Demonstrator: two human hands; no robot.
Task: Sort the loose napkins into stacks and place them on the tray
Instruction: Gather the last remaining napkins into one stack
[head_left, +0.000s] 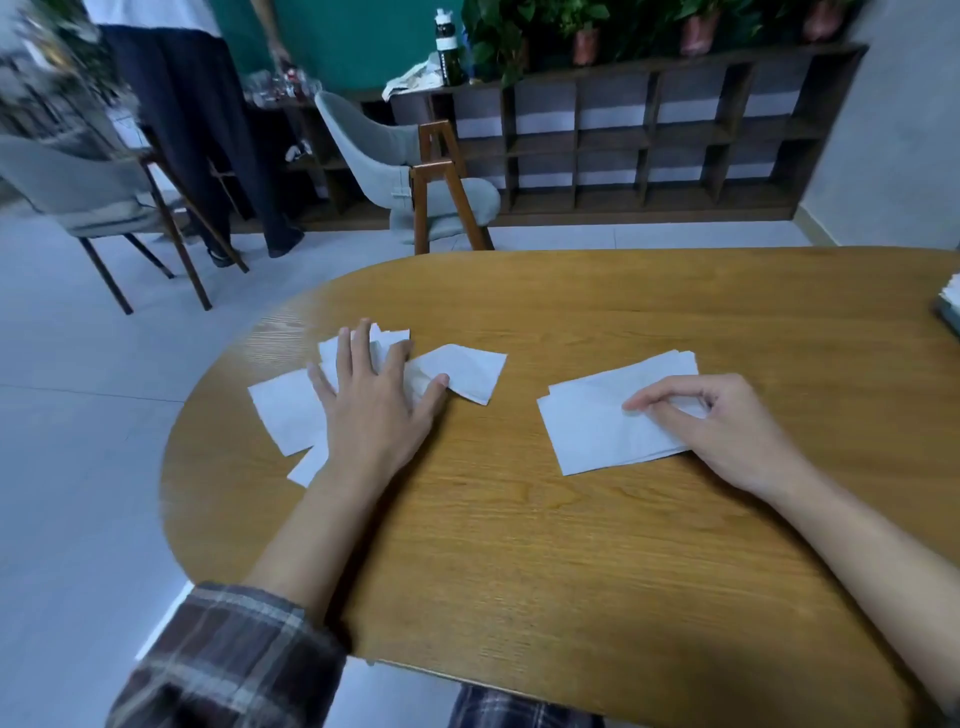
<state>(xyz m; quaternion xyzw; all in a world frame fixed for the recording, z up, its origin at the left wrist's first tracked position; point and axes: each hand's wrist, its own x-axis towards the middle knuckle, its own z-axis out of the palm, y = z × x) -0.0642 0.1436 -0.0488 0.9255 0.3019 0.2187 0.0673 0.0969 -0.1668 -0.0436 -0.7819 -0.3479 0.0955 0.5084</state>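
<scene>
White loose napkins (291, 415) lie scattered and overlapping near the rounded left end of the wooden counter (571, 545). The left hand (371, 410) lies flat on them with its fingers straight and spread, gripping nothing. One crumpled napkin (467, 371) sits just beside its thumb. Toward the middle of the counter, well apart from that pile, is a neat stack (587, 431) of napkins. The right hand (711, 421) rests on the stack's right part, with curled fingers and thumb pinching the top sheet. At the counter's right edge a dark tray (943, 314) is cut off by the frame, with something white on it. Beyond the far edge stand 2 grey chairs (405, 156) and a wooden shelf (649, 140).
</scene>
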